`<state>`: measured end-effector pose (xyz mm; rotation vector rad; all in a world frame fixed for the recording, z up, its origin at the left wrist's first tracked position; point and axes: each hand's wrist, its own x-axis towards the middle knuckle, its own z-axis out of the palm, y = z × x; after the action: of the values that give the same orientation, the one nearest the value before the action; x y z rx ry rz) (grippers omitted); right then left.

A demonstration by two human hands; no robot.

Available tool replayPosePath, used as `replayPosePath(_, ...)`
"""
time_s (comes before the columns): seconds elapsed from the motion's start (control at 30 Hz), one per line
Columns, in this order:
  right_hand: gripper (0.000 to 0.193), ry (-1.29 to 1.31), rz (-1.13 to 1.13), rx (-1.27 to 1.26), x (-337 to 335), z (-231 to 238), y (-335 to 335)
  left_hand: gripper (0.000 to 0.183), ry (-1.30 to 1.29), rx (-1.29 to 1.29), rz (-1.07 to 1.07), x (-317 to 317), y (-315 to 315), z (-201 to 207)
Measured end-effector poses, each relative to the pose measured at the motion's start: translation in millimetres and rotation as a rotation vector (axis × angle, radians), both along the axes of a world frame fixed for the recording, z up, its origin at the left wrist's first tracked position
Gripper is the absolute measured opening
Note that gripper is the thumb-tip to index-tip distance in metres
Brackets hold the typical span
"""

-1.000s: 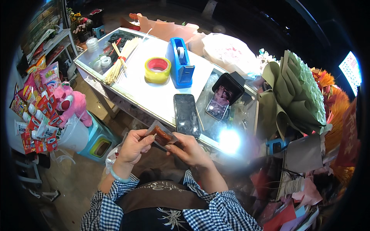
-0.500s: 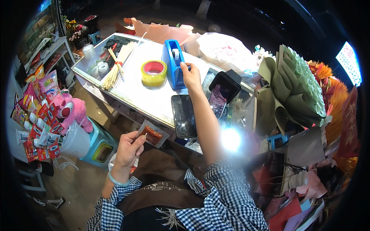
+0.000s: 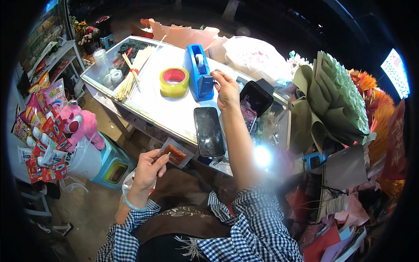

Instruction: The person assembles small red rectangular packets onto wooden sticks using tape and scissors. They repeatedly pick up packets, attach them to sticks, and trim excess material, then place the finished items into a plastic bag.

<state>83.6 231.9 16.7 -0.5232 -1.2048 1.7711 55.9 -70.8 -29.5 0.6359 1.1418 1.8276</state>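
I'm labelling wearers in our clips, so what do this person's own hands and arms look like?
Both the left hand and right hand are ungloved. The left sleeve and right sleeve are dark-and-white checked, leaving the wrists uncovered. A pale bluish bangle circles the left wrist; the right shows none.

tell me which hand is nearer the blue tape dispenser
Right. The right hand is just beside the near end of the blue tape dispenser; the left hand is farther off, closer to the body, holding a clear packet.
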Motion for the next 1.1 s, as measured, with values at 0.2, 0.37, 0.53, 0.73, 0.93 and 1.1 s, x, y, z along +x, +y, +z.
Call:
replayPosePath(0.2, 0.017, -0.21, -0.048, 0.139, 12.6, -19.3, 2.3, 0.021, -0.02, -0.009, -0.016, 2.6, 4.9, -2.6)
replayPosePath(0.37, 0.016, -0.485, -0.177, 0.314, 7.0, -30.6, 11.9, 0.021, -0.019, -0.011, -0.027, 6.8, 5.6, -2.2)
replayPosePath(0.53, 0.017, -0.784, -0.248, 0.583, 31.0, -16.1, 1.2, 0.019, 0.038, -0.036, 0.001, 6.7, 6.5, -1.8)
replayPosePath(0.73, 0.014, -0.392, 0.107, 0.627, 89.3, 2.6, -114.3, 0.022, 0.13, -0.056, 0.102, 10.7, 16.3, -6.0)
replayPosePath(0.93, 0.019, -0.323, 0.37, 0.756, 94.1, -0.3, -173.4, 0.026, 0.224, 0.022, 0.187, 19.0, 20.8, -4.5)
replayPosePath(1.1, 0.02, -0.341, 0.305, 0.725, 92.0, -14.2, -174.5, 0.023, 0.318, -0.039, 0.198, 24.5, 20.0, 1.7)
